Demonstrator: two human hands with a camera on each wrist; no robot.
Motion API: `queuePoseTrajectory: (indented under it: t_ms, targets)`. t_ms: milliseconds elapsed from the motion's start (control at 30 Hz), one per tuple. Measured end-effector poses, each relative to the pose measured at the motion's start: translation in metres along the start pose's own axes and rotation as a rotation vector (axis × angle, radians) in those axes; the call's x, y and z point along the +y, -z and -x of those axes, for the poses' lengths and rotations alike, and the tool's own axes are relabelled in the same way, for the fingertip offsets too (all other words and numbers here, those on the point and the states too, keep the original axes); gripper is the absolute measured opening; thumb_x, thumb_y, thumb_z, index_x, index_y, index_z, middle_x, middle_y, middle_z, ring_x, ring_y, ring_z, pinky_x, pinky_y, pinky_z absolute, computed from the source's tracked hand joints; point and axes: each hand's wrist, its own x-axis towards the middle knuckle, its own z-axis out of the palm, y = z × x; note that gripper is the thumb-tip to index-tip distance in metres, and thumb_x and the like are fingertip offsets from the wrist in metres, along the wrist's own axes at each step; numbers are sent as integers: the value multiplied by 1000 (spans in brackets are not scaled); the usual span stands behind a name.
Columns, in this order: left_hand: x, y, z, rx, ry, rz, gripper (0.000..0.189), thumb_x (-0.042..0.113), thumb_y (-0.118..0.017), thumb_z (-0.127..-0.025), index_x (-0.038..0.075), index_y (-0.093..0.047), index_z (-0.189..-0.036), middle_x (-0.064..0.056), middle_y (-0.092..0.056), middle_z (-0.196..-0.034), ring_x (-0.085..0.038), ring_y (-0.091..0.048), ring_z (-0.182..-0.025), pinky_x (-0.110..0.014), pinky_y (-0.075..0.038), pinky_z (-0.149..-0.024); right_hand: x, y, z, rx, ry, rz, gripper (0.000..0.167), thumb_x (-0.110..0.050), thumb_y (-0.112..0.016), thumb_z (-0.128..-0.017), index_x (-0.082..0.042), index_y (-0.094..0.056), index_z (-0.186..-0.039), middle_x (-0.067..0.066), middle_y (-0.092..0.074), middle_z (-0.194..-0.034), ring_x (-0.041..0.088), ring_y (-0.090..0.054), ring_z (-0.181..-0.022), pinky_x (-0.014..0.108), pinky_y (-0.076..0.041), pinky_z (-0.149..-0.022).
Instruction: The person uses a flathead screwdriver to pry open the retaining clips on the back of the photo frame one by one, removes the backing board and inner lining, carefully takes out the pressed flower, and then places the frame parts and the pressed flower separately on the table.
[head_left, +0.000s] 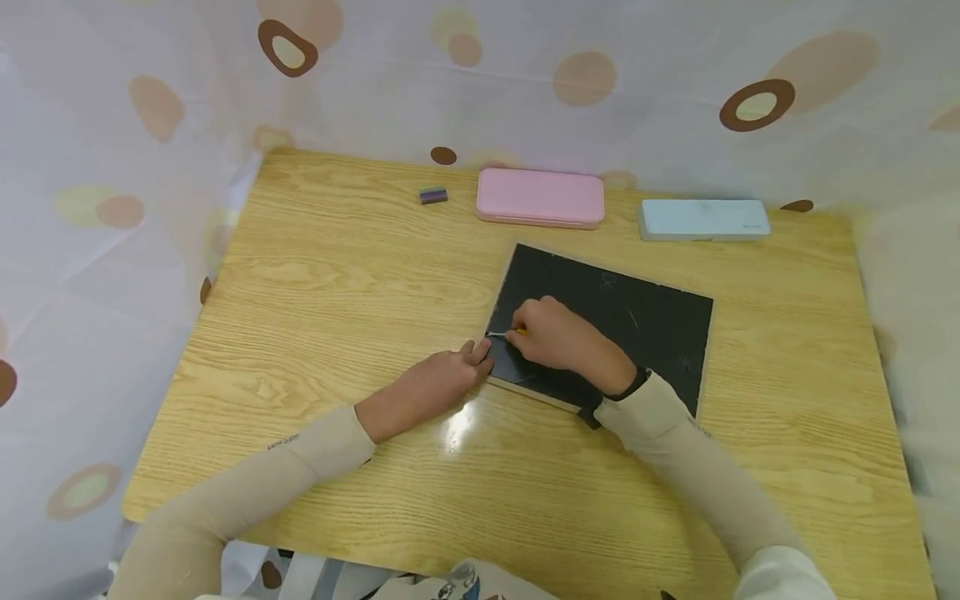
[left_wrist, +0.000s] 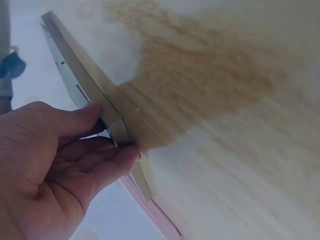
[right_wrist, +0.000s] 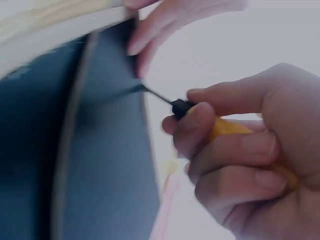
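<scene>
A flat frame point(head_left: 600, 304) with a black back and pale wooden sides lies slightly turned on the table. My left hand point(head_left: 442, 383) holds its near left corner, thumb on top and fingers against the wooden side point(left_wrist: 82, 75) in the left wrist view. The right hand point(head_left: 558, 337) grips a screwdriver point(right_wrist: 227, 129) with a yellow handle and black collar. Its thin shaft points left, and the tip meets the frame's left edge just beyond my left fingertips. In the right wrist view, a pale-edged line point(right_wrist: 67, 120) runs along the black back point(right_wrist: 117, 140).
Along the back of the wooden table point(head_left: 337, 275) lie a small dark block point(head_left: 433, 196), a pink case point(head_left: 540, 197) and a pale blue case point(head_left: 705, 219). A patterned white curtain point(head_left: 517, 75) hangs behind and at both sides.
</scene>
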Motion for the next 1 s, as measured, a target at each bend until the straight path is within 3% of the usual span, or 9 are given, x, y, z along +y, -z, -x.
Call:
queuePoseTrajectory:
  t_ms: [133, 333, 533, 633, 733, 1000]
  targets:
    - [-2, 1, -3, -13, 0, -23, 28, 4, -61, -97, 3, -68, -125, -19, -58, -138, -27, -66, -113, -24, -56, -62, -16, 10, -8, -61, -43, 30, 22, -10, -59, -98, 0, -72, -84, 3, -57, -62, 15, -50, -52, 26, -39, -51]
    - [-3, -1, -3, 25, -8, -31, 27, 5, -65, -94, 3, -69, -120, -17, -60, -135, -25, -67, -106, -23, -52, -53, -39, 18, -18, -97, -66, 93, 15, -1, -55, -96, -3, -56, -81, 1, -38, -64, 15, -39, -53, 26, -32, -49]
    - [-3, 0, -4, -3, -7, 3, 29, 4, -66, -92, 0, -68, -121, -20, -55, -140, -28, -66, -105, -24, -53, -57, -54, 22, -27, -107, -110, 82, 2, 2, -61, -90, 1, -59, -90, 2, -40, -69, 15, -37, -56, 26, -33, -49]
    - [-4, 0, -5, -7, -21, -8, 33, 5, -67, -90, 0, -68, -123, -20, -55, -140, -27, -66, -101, -24, -53, -58, -57, 25, -29, -118, -142, 88, 8, 0, -65, -89, 0, -59, -95, 4, -46, -73, 16, -42, -57, 26, -36, -50]
    - [-5, 1, -5, -12, -26, -31, 34, 7, -67, -91, 2, -68, -124, -18, -56, -138, -22, -64, -95, -22, -51, -55, -59, 25, -32, -122, -149, 84, 7, 1, -64, -89, 0, -58, -93, 3, -41, -70, 16, -38, -56, 26, -33, -48]
    - [-5, 1, -1, -19, -29, 0, 33, 5, -64, -91, -1, -67, -122, -21, -56, -137, -24, -65, -96, -22, -50, -54, -65, 22, -39, -134, -167, 81, 8, 6, -59, -88, -1, -55, -87, 0, -27, -67, 13, -25, -53, 26, -23, -47]
